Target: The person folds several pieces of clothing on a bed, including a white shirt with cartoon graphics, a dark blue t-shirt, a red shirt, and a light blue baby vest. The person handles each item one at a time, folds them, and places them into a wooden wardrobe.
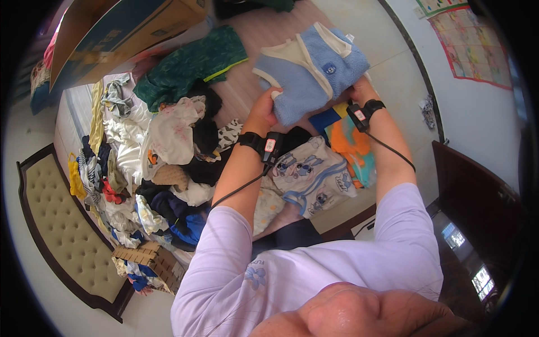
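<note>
A light blue fleece vest [290, 76] with cream trim and a small bear patch is held up in front of me, over the bed. My left hand [266, 106] grips its lower left corner, thumb on top. At its right side my right hand [361, 89] holds the edge, its fingers partly hidden under the cloth. Below the vest lie an orange and teal garment [347, 143] and white children's clothes with blue trim and cartoon prints [313, 172]. Left of the vest a dark green patterned garment [189, 67] with a yellow-green edge is spread out.
A large heap of mixed clothes [168, 135] covers the left of the bed. An open cardboard box [139, 38] stands at the upper left. A woven basket [153, 261] with clothes is at the lower left, near the tufted headboard [63, 219]. A dark wooden panel [476, 189] stands right.
</note>
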Demonstrator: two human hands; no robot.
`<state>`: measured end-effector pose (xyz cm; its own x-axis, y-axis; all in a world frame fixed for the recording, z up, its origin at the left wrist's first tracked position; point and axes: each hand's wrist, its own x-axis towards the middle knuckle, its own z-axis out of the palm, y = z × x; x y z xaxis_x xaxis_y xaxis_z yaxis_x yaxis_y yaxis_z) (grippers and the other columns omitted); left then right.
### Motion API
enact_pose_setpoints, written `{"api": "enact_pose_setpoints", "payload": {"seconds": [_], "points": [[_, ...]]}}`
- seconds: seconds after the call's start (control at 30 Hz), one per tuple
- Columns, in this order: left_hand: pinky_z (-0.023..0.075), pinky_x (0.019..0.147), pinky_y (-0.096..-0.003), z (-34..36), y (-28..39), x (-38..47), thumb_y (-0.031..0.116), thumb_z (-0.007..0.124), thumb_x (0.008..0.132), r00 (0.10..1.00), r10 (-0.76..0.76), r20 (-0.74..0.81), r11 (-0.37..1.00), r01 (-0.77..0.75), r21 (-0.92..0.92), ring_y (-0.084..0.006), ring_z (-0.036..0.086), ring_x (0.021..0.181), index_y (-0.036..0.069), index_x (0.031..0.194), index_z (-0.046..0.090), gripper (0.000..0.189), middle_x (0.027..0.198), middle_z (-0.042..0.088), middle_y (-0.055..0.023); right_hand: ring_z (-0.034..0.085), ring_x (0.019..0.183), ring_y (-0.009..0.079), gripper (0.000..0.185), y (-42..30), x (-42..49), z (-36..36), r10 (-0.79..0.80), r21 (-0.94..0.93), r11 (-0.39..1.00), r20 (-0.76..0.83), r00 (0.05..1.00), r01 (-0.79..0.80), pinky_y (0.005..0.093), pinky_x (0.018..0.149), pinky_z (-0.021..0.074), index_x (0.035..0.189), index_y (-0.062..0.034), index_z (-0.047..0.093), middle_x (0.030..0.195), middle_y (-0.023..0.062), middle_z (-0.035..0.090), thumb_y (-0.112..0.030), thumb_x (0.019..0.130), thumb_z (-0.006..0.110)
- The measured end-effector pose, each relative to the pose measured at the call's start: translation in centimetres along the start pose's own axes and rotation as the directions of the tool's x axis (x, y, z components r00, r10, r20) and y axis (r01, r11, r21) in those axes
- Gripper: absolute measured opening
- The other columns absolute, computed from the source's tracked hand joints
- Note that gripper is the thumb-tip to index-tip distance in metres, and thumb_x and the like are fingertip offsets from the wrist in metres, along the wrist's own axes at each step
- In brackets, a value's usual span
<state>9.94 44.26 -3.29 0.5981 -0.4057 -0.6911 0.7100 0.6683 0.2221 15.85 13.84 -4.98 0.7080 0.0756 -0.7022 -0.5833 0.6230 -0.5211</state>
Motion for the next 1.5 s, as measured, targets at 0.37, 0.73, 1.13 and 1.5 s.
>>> {"api": "enact_pose_setpoints", "payload": {"seconds": [0.37,0.73,1.13,1.5], "points": [[0.0498,0.098,-0.0454,-2.7,-3.1,0.5,0.012,0.065,0.089,0.959,0.262,-0.106,0.951,-0.238,0.199,-0.0321,0.060,0.116,-0.005,0.137,0.042,0.056,0.128,0.058,-0.0186,0.043,0.053,0.0091,0.036,-14.6,-3.1,-2.1,-0.679,-0.124,0.733,-0.184,0.710,0.669,0.0267,0.052,0.0350,0.068,-0.0171,0.051,0.061,-0.0056,0.046,-0.030,0.100,0.059],[0.0494,0.077,-0.0308,-5.3,-6.2,-7.7,0.022,0.068,0.091,0.826,0.426,-0.369,0.807,-0.162,0.568,-0.0174,0.060,0.096,0.004,0.134,0.049,0.050,0.110,0.062,-0.0086,0.059,0.111,0.0270,0.025,-18.3,-16.8,4.9,-0.540,0.096,0.841,0.078,0.838,0.533,0.0445,0.103,0.0420,0.098,-0.0080,0.064,0.107,0.0090,0.068,-0.031,0.101,0.055],[0.0515,0.077,-0.0283,-14.9,-1.7,-26.3,0.004,0.066,0.086,0.238,0.970,-0.042,0.097,-0.225,0.969,-0.0177,0.062,0.093,0.003,0.117,0.061,0.031,0.109,0.061,-0.0095,0.055,0.116,0.0249,0.067,3.4,-4.3,0.4,-0.469,-0.801,0.532,-0.008,0.883,0.275,0.0370,0.096,0.0454,0.148,-0.0053,0.040,0.140,0.0139,0.050,-0.022,0.090,0.069],[0.0506,0.074,-0.0502,-20.9,6.5,-33.6,0.034,0.062,0.092,0.490,0.871,-0.040,0.021,0.044,0.999,-0.0457,0.064,0.090,0.002,0.098,0.063,0.033,0.093,0.067,-0.0261,0.047,0.129,0.0255,0.070,25.5,-26.1,20.2,0.218,-0.884,0.462,0.183,0.959,0.064,0.0436,0.096,0.0467,0.152,-0.0163,0.036,0.152,0.0134,0.038,-0.031,0.091,0.068]]}}
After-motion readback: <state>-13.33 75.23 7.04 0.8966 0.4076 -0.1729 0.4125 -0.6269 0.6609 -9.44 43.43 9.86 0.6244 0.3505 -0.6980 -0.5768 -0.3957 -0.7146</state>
